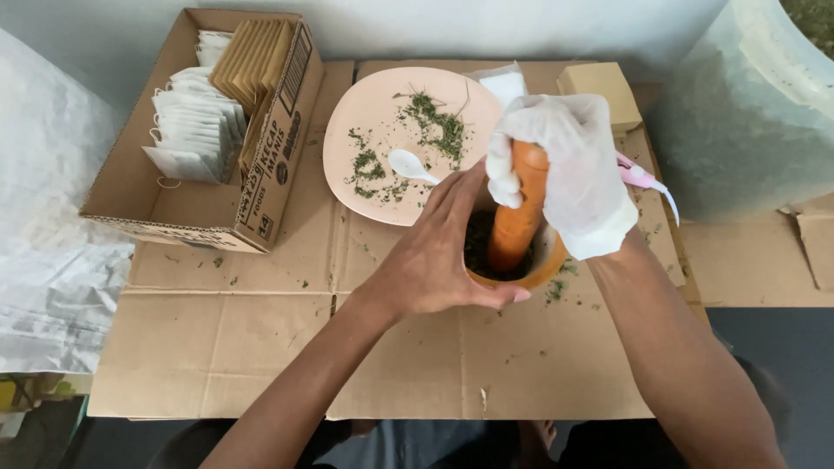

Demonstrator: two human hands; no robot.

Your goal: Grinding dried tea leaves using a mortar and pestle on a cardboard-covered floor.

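While gripping—gloved right hand (569,169), pestle (517,213).

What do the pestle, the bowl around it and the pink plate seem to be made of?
The pestle looks like wood: orange-brown, smooth, matte, with faint grain. The bowl appears to be the same wood, judging by its matching rim. The pink plate seems plastic or melamine, given its even colour and dull sheen; ceramic is possible.

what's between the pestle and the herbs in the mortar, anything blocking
Nothing visible: the gloved right hand grips the pestle, its tip down in the mortar; the bare left hand only cups the rim.
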